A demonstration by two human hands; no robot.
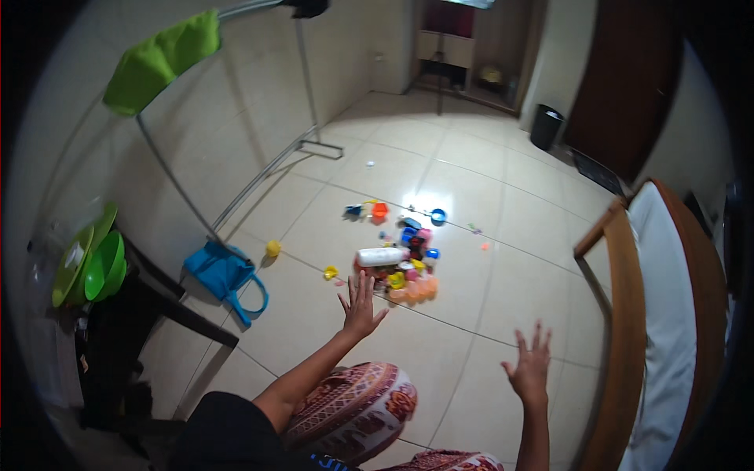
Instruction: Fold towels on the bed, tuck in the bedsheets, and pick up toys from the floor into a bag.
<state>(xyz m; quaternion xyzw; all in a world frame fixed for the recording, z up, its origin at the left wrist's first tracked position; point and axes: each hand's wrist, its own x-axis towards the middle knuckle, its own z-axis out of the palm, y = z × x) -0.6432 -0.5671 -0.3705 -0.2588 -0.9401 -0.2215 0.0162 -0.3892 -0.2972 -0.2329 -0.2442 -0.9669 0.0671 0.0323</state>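
Observation:
My left hand is held out with its fingers spread and nothing in it, just in front of a pile of small things on the tiled floor. My right hand is also spread and empty, over the floor farther right. The pile has a white bottle lying on its side, orange translucent cups, a yellow item, and several blue, pink and black pieces. Behind it are an orange cup and a round blue container. A yellow ball-like item lies to the left.
A blue fabric bag lies beside a metal rack at left. Green plastic bowls rest on a dark piece of furniture near the left edge. A wooden-framed seat with a pale cushion stands at right; a black bin is farther back.

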